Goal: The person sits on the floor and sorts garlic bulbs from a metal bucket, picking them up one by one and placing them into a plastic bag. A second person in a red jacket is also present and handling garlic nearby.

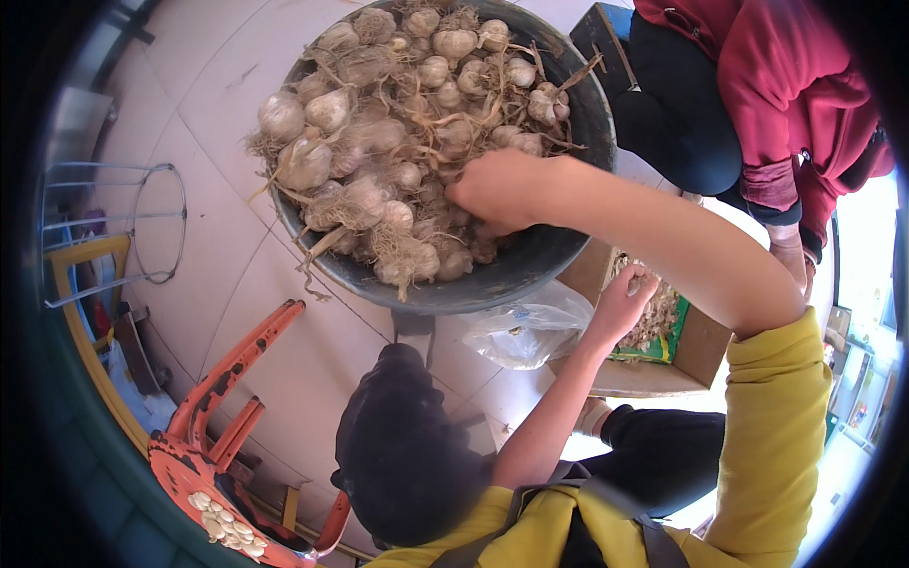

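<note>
A large dark basin (497,291) is heaped with dry garlic bulbs (373,135) that still have roots and stalks. My right hand (501,192) reaches in among the bulbs on the near right side. Its fingertips are partly hidden there, so I cannot tell whether they grip a bulb. Lower down, my left hand (625,302) is raised with its fingers bent together, overlapping a box (685,373) in the view. Something small and pale may be between its fingertips, but this is unclear. Garlic skins and scraps (643,334) lie inside the box on green-and-yellow packaging.
A clear plastic bag (525,330) lies between basin and box. At lower left, a worn orange stool (170,465) bears several peeled garlic cloves (224,525). A wire rack (135,213) stands at left. Another person in a red top (788,78) sits at upper right.
</note>
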Demonstrator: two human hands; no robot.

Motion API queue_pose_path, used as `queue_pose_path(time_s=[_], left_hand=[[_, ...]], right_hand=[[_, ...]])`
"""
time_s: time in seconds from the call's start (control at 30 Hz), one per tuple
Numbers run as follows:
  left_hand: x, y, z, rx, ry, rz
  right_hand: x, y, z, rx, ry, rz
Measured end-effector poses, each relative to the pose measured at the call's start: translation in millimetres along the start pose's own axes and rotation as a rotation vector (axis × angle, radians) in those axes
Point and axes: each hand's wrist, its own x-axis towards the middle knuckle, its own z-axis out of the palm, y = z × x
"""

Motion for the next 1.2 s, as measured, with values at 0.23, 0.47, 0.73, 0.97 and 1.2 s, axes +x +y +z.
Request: queue_pose_path(time_s=[0.23, 0.47, 0.73, 0.97, 1.2], left_hand=[[1, -1, 2, -0.045, 0.069, 0.16], [2, 2, -2, -0.089, -0.029, 0.01], [1, 1, -3, -0.127, -0.028, 0.017], [-1, 7, -3, -0.116, -0.02, 0.01], [-1, 7, -3, -0.093, -0.012, -0.002]], right_hand=[[18, -7, 6, 0.129, -0.068, 0.145], [-3, 8, -1, -0.082, 0.05, -0.088], [-44, 39, -14, -0.278, 0.011, -0.035], [-49, 30, -33, -0.165, -0.195, 0.102], [-26, 13, -20, -0.046, 0.051, -0.147]])
